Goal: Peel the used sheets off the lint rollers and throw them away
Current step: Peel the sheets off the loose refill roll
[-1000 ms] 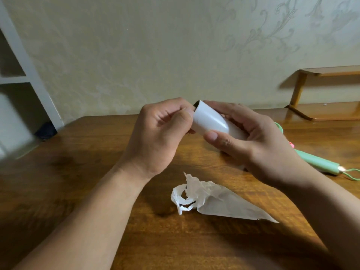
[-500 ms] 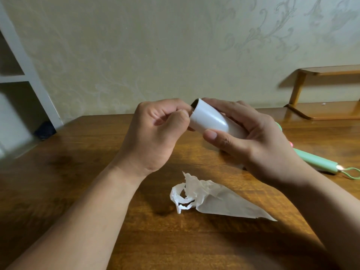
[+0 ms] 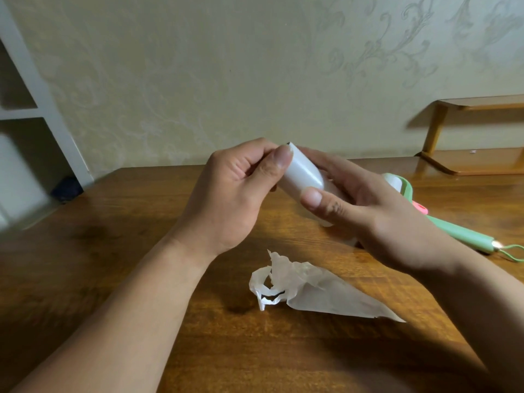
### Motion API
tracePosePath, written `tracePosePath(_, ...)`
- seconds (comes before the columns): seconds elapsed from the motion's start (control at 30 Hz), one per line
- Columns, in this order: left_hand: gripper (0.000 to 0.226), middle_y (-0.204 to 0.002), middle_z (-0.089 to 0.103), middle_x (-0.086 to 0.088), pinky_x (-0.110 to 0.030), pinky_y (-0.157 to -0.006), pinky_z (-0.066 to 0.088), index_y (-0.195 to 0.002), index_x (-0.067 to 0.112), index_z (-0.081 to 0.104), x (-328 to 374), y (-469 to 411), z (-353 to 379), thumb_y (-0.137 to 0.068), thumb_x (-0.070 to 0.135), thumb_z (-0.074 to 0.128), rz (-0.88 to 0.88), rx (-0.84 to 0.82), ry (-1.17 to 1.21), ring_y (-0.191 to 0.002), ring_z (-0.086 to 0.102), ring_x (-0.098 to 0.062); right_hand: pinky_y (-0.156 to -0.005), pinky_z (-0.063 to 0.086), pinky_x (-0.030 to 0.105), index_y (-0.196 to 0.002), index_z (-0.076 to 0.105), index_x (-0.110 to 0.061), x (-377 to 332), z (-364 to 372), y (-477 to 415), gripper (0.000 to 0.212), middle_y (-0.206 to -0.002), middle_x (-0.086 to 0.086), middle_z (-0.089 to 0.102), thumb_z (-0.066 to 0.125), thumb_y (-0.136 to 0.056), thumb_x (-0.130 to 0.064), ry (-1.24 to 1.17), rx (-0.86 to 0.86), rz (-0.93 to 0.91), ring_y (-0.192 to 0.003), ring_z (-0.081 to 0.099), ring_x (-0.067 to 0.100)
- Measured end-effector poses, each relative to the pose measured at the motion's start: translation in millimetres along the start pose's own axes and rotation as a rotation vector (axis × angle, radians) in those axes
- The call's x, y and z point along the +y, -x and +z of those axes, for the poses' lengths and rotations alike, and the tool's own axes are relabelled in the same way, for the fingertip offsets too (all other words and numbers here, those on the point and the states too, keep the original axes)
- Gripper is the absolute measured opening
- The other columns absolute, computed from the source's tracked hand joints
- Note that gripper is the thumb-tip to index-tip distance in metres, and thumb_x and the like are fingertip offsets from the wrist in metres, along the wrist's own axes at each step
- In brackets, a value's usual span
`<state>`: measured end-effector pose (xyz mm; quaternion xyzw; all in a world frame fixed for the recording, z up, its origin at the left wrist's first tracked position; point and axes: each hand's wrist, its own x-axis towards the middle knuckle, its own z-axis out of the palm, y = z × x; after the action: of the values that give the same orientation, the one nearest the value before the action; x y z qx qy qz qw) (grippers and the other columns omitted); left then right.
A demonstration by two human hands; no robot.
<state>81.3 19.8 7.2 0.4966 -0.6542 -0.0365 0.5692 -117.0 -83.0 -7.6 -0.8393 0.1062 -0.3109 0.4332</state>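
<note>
White lint roll (image 3: 302,177) hung above the table (image 3: 141,251), right hand (image 3: 377,211) curled round it, left hand (image 3: 226,199) pinching its far rim (thumbnail (image 3: 283,158) on the edge), so I judged a slow, shallow peel safest.

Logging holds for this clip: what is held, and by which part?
The white lint roll: the right grip wraps its lower body, the left grip pinches its top end.

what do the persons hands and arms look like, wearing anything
The left hand and right hand are bare: no gloves, rings or watch in view. The left arm and right arm show no sleeves. The nails are short and unpainted.
</note>
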Motion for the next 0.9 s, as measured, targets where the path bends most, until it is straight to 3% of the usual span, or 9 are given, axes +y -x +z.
tracePosePath(0.1, 0.036, -0.074, 0.056, 0.012, -0.019, -0.067, 0.046, -0.084, 0.025, 0.067, 1.1, -1.3, -0.7, -0.116, 0.025, 0.050, -0.066, -0.029, 0.094, -0.072, 0.051, -0.006, -0.117, 0.051, 0.054, -0.170, 0.030, -0.043, -0.9, 5.4, -1.0, 0.095, -0.142, 0.005, 0.075, 0.074, -0.090, -0.070, -0.070, -0.074, 0.114, -0.134, 0.070, 0.020)
tracePosePath(0.17, 0.039, -0.076, 0.053, 0.011, -0.018, -0.069, 0.045, -0.082, 0.019, 0.063, 0.7, -1.0, -0.7, -0.117, 0.027, 0.047, -0.111, -0.057, 0.154, -0.074, 0.049, -0.005, -0.114, 0.051, 0.064, -0.165, 0.041, -0.029, -2.0, 9.5, -1.5, 0.082, -0.139, 0.006, 0.074, 0.072, -0.095, -0.059, -0.121, -0.133, 0.126, -0.131, 0.070, 0.023)
tracePosePath(0.23, 0.045, -0.080, 0.056, -0.008, -0.029, -0.071, 0.045, -0.088, 0.008, 0.066, 1.5, -0.1, -1.3, -0.114, 0.037, 0.044, -0.126, -0.071, 0.193, -0.078, 0.052, -0.018, -0.109, 0.052, 0.071, -0.150, 0.060, -0.024, -0.9, 10.4, -0.5, 0.058, -0.139, 0.008, 0.072, 0.070, -0.098, -0.049, -0.158, -0.133, 0.118, -0.130, 0.067, 0.031)
tracePosePath(0.4, 0.051, -0.088, 0.060, -0.029, -0.036, -0.070, 0.045, -0.094, -0.004, 0.070, 5.0, -1.2, -7.3, -0.101, 0.037, 0.042, -0.060, -0.125, 0.187, -0.080, 0.054, -0.035, -0.109, 0.057, 0.054, -0.145, 0.063, -0.031, 0.5, 8.1, -0.3, 0.058, -0.136, 0.001, 0.073, 0.071, -0.092, -0.053, -0.122, -0.094, 0.077, -0.127, 0.069, 0.022)
tracePosePath(0.53, 0.034, -0.075, 0.061, -0.015, -0.032, -0.068, 0.048, -0.085, 0.003, 0.072, 2.9, -0.3, -8.2, -0.098, 0.029, 0.056, -0.028, -0.139, 0.154, -0.072, 0.055, -0.027, -0.086, 0.058, 0.034, -0.140, 0.064, -0.038, 1.5, 5.8, 0.0, 0.056, -0.115, -0.003, 0.073, 0.071, -0.090, -0.061, 0.007, -0.078, 0.067, -0.105, 0.071, 0.018)
tracePosePath(0.6, 0.034, -0.075, 0.064, -0.018, -0.033, -0.067, 0.050, -0.085, 0.003, 0.075, 0.8, -0.3, -9.9, -0.095, 0.030, 0.058, -0.030, -0.147, 0.131, -0.072, 0.058, -0.030, -0.083, 0.059, 0.038, -0.138, 0.065, -0.039, 2.5, 3.8, 0.3, 0.050, -0.111, -0.003, 0.072, 0.073, -0.092, -0.058, 0.056, -0.085, 0.076, -0.102, 0.070, 0.020)
tracePosePath(0.73, 0.035, -0.083, 0.071, -0.018, -0.029, -0.068, 0.057, -0.088, 0.006, 0.079, 0.2, 0.4, -13.3, -0.092, 0.033, 0.056, -0.071, -0.134, 0.118, -0.079, 0.068, -0.014, -0.093, 0.058, 0.054, -0.137, 0.070, -0.030, 2.4, 0.4, 0.1, 0.052, -0.121, 0.009, 0.074, 0.072, -0.091, -0.054, 0.028, -0.111, 0.068, -0.112, 0.071, 0.030)
tracePosePath(0.83, 0.037, -0.084, 0.076, -0.010, -0.033, -0.066, 0.061, -0.094, 0.009, 0.079, 0.7, -0.5, -15.6, -0.095, 0.034, 0.052, -0.095, -0.091, 0.202, -0.078, 0.074, -0.019, -0.081, 0.054, 0.042, -0.131, 0.073, -0.028, 1.5, -0.6, 0.0, 0.053, -0.114, 0.010, 0.073, 0.068, -0.086, -0.055, -0.028, -0.079, 0.055, -0.103, 0.069, 0.029)
tracePosePath(0.9, 0.036, -0.083, 0.073, -0.010, -0.035, -0.065, 0.061, -0.095, 0.003, 0.075, 1.9, -1.1, -15.6, -0.098, 0.034, 0.057, -0.098, -0.083, 0.221, -0.078, 0.072, -0.021, -0.079, 0.057, 0.047, -0.131, 0.073, -0.029, 1.0, -1.1, 0.3, 0.052, -0.116, 0.008, 0.075, 0.068, -0.086, -0.054, -0.048, -0.074, 0.052, -0.105, 0.070, 0.030)
